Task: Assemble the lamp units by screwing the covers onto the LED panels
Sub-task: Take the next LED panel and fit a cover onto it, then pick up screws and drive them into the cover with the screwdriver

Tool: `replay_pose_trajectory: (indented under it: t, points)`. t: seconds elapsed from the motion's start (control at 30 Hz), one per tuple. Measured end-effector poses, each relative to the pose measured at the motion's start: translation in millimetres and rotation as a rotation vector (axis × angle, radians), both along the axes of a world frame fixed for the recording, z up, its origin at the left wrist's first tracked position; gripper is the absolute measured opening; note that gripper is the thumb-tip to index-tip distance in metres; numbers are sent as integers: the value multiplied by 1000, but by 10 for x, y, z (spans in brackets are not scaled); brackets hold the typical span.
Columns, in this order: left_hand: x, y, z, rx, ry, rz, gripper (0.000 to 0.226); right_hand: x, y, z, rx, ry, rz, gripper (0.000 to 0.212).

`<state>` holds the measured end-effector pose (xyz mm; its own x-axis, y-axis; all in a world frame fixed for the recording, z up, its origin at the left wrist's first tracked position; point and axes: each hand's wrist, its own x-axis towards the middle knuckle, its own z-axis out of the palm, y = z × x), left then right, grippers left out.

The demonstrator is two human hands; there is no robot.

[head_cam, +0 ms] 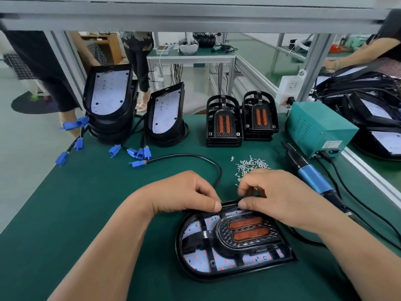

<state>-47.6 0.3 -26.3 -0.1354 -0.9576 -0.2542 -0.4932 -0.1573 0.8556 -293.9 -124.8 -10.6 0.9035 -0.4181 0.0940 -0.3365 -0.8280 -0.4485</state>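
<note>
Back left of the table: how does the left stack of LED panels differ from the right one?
The left stack is taller, holding more panels than the right stack. The left stack sits at the edge of the table; the right stack stands nearer the middle. Both have black housings and white boards tilted toward the camera, and both trail blue connectors.

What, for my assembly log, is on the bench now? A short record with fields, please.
lamp unit: cover laid on its panel, flat on mat
left hand: fingers curled, thumb at unit's far rim
right hand: fingers curled, screw between them
loose screws: pile behind the hands
screwdriver: right of unit, not in hand
spare covers: two stacks, far side
LED panels: two stacks, far left
</note>
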Motion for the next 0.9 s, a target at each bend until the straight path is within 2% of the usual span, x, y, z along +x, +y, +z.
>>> replay_pose_trajectory:
  t: [0.1, 0.17, 0.3, 0.4, 0.53, 0.63, 0.73, 0.83, 0.9]
  points:
    - [-29, -10, -17, -28, -42, 6, 13, -7, -14, -19, -30, 31, 2, 16]
    - [-30, -13, -28, -44, -56, 1, 11, -48, 20, -17, -100, 5, 25, 24]
    - [-40, -23, -19, -53, -81, 2, 11, -143, 203, 93, -74, -88, 227, 45]
    - [-37, -30, -35, -48, -67, 11, 12, -157, 347, 79, -106, -19, 372, 44]
    - [-14, -46, -57, -25, -65, 2, 20, -190, 400, 32, -32, -22, 338, 40]
    - [3, -51, -67, -25, -17, 3, 11, -204, 365, 32, -19, -16, 335, 45]
    - [26, -44, -68, -21, 11, 4, 7, -308, 240, 47, 142, -125, 175, 48]
    - [13, -44, -44, -15, 31, 2, 8, -469, -99, 30, -94, -254, -223, 37]
    - [-4, -48, -36, -14, 40, 6, 10, -591, -377, 4, -169, -239, -507, 33]
